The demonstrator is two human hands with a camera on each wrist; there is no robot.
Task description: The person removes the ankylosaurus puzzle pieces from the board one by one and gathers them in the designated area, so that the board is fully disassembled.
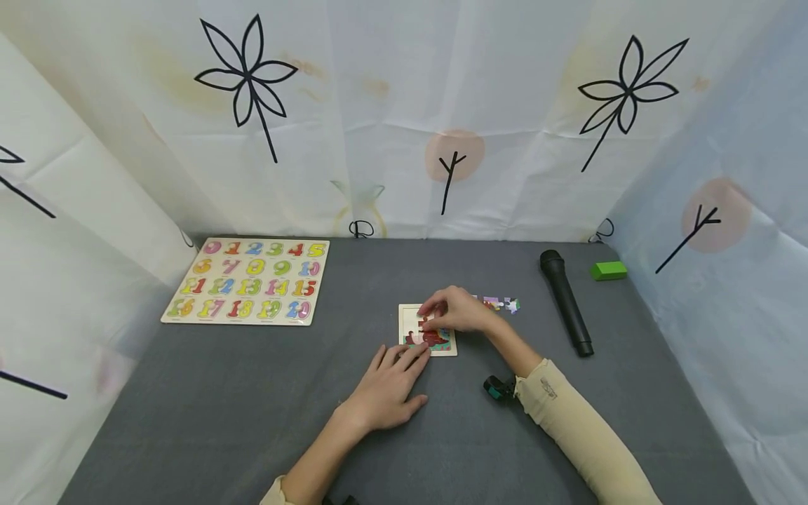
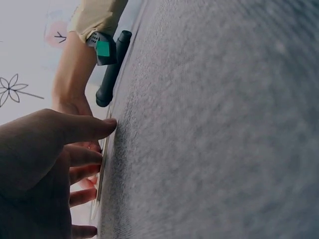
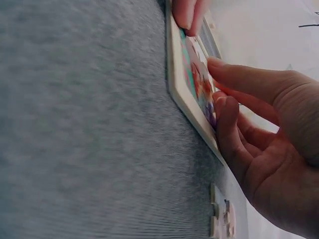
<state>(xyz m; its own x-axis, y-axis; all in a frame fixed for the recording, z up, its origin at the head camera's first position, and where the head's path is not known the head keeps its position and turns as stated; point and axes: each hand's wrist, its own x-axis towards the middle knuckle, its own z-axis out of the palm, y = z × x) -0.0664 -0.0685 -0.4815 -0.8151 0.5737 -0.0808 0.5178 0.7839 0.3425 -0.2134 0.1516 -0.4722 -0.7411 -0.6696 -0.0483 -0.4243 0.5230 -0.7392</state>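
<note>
A small framed jigsaw puzzle [image 1: 445, 353] with a red and brown picture lies flat in the middle of the table. My left hand [image 1: 388, 393] is spread palm down at its lower left, fingertips resting on the frame's near edge. Over the upper part of the puzzle, my right hand [image 1: 461, 310] has its fingers bent, thumb and forefinger pinching a puzzle piece [image 1: 423, 324] low over the picture. From the right wrist view, the thumb and forefinger are right at the picture's surface [image 3: 195, 74]. Part of the puzzle is hidden under the right hand.
Several loose puzzle pieces [image 1: 492, 303] lie just beyond the right hand. Farther right are a black microphone [image 1: 567, 303] and a green block [image 1: 609, 271]. A number board [image 1: 246, 280] lies at the back left. Cloth walls [image 1: 379, 105] enclose the grey table [image 1: 252, 393].
</note>
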